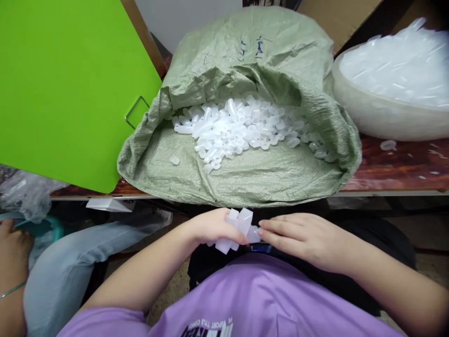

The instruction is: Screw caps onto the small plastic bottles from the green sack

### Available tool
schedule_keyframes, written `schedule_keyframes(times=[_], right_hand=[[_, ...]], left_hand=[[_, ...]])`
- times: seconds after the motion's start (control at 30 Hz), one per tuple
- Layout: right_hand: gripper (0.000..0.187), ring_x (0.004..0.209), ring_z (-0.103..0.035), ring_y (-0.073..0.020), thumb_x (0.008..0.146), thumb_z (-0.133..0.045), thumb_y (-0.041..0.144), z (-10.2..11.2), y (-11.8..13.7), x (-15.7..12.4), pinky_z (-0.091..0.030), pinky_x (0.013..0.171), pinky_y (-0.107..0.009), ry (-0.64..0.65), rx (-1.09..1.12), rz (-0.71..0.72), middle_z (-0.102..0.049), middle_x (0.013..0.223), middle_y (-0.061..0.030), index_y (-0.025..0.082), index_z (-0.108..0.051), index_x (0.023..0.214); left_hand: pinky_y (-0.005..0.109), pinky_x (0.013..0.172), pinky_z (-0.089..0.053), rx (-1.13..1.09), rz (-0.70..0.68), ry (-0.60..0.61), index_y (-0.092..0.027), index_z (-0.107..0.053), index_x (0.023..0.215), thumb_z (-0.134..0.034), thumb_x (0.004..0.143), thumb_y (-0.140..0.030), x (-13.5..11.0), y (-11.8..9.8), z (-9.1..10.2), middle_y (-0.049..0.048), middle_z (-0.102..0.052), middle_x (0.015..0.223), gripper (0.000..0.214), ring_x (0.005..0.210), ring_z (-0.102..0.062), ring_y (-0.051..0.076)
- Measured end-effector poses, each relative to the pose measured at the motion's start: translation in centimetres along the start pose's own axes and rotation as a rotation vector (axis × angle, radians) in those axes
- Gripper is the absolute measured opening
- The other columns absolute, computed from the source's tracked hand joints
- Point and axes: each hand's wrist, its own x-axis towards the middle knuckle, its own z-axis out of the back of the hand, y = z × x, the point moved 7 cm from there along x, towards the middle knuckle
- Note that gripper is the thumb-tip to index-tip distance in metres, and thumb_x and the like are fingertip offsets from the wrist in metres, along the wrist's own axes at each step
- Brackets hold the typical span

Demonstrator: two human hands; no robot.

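Note:
My left hand [219,227] is closed around several translucent white plastic pieces [229,234], which stick out between the thumb and fingers. They look like short, hollow caps or tubes. My right hand [301,238] meets the bunch from the right, its fingers close together and their tips at one small plastic piece [254,234]; the thumb is hidden. Just beyond both hands, a pale green woven sack [245,182] lies with its mouth spread wide. Inside it is a heap of the same kind of white plastic pieces [231,126].
On the right, a large whitish basin [386,112] is piled with white plastic pieces. A bright green board [70,93] with a metal loop [136,112] covers the left side. Another person's hand [14,248] and jeans-clad leg [80,252] are at lower left, beside a teal tub [52,227].

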Motion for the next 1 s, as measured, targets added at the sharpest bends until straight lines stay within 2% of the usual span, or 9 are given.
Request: schedule_keyframes(times=[0.1, 0.17, 0.3, 0.5, 0.57, 0.67, 0.73, 0.9, 1.0], right_hand=[[0.027, 0.099, -0.063, -0.0191, 0.088, -0.044, 0.01, -0.4, 1.4, -0.8, -0.054, 0.081, -0.029, -0.003, -0.038, 0.139, -0.067, 0.11, -0.0087, 0.014, -0.062, 0.108], [0.027, 0.096, -0.064, -0.0187, 0.088, -0.044, 0.01, -0.9, 1.5, -1.3, -0.054, 0.079, -0.03, 0.013, -0.051, 0.161, -0.067, 0.11, -0.0093, 0.014, -0.062, 0.108], [0.033, 0.088, -0.066, -0.0189, 0.09, -0.037, 0.011, -2.7, -0.1, -2.2, -0.056, 0.067, -0.03, 0.084, 0.003, -0.021, -0.066, 0.11, -0.0123, 0.015, -0.058, 0.115], [0.026, 0.085, -0.064, -0.0127, 0.092, -0.041, 0.021, -4.6, -1.9, -3.0, -0.054, 0.069, -0.022, 0.021, 0.303, -0.27, -0.067, 0.1, -0.0092, 0.017, -0.06, 0.11], [0.028, 0.087, -0.064, -0.0148, 0.092, -0.04, 0.019, -4.3, -1.4, -3.0, -0.054, 0.069, -0.025, 0.012, 0.233, -0.199, -0.067, 0.104, -0.0109, 0.016, -0.059, 0.112], [0.031, 0.093, -0.063, -0.0204, 0.091, -0.037, 0.011, -3.7, -0.1, -3.3, -0.054, 0.071, -0.031, -0.009, 0.055, 0.015, -0.065, 0.111, -0.0138, 0.012, -0.057, 0.115], [0.032, 0.094, -0.063, -0.0207, 0.091, -0.037, 0.011, -3.7, -0.2, -3.6, -0.053, 0.072, -0.032, -0.012, 0.039, 0.028, -0.064, 0.112, -0.0138, 0.012, -0.057, 0.115], [0.03, 0.076, -0.064, -0.0147, 0.09, -0.045, 0.034, -5.6, -2.9, -3.3, -0.05, 0.064, -0.024, 0.053, 0.395, -0.379, -0.069, 0.089, -0.008, 0.016, -0.062, 0.108], [0.045, 0.058, -0.06, -0.0133, 0.09, -0.038, 0.048, -7.9, -3.9, -3.6, -0.046, 0.055, -0.023, 0.226, 0.606, -0.712, -0.065, 0.064, -0.0034, 0.017, -0.068, 0.076]], left_hand=[[0.021, 0.053, -0.044, -0.055, 0.093, 0.143, -0.014, -0.067, 0.071, -0.071, 0.05, -0.019, 1.2, 1.1, -1.0, -0.0002, -0.066, 0.064, 0.022, 0.056, -0.057, 0.011], [0.021, 0.057, -0.046, -0.093, 0.138, 0.185, -0.014, -0.068, 0.071, -0.071, 0.049, -0.018, 2.0, 1.8, -1.4, 0.0003, -0.067, 0.064, 0.023, 0.059, -0.06, 0.012], [0.021, 0.057, -0.047, -0.134, 0.187, 0.195, -0.014, -0.069, 0.071, -0.069, 0.051, -0.02, 3.1, 2.7, -1.3, 0.0015, -0.067, 0.063, 0.021, 0.061, -0.061, 0.013], [0.018, 0.032, -0.034, -0.113, 0.254, 0.217, -0.01, -0.069, 0.075, -0.065, 0.057, -0.026, 3.8, 3.6, -1.0, 0.0051, -0.068, 0.064, 0.025, 0.048, -0.054, 0.012], [0.017, 0.029, -0.03, -0.129, 0.282, 0.231, -0.01, -0.068, 0.075, -0.063, 0.058, -0.025, 4.0, 3.8, -1.1, 0.0058, -0.068, 0.064, 0.024, 0.044, -0.052, 0.011], [0.017, 0.027, -0.03, -0.163, 0.301, 0.264, -0.01, -0.068, 0.076, -0.061, 0.059, -0.024, 4.2, 3.9, -1.4, 0.0064, -0.068, 0.064, 0.023, 0.043, -0.052, 0.011], [0.017, 0.027, -0.03, -0.178, 0.303, 0.275, -0.01, -0.068, 0.077, -0.06, 0.061, -0.023, 4.3, 4.0, -1.3, 0.0065, -0.068, 0.064, 0.022, 0.042, -0.052, 0.011], [0.018, 0.028, -0.03, -0.187, 0.305, 0.321, -0.01, -0.069, 0.078, -0.057, 0.065, -0.026, 4.5, 4.1, -1.3, 0.0071, -0.068, 0.065, 0.023, 0.037, -0.046, 0.01], [0.018, 0.029, -0.028, -0.153, 0.299, 0.27, -0.011, -0.069, 0.075, -0.059, 0.062, -0.025, 4.6, 3.9, -1.4, 0.0068, -0.067, 0.064, 0.021, 0.041, -0.049, 0.011]])
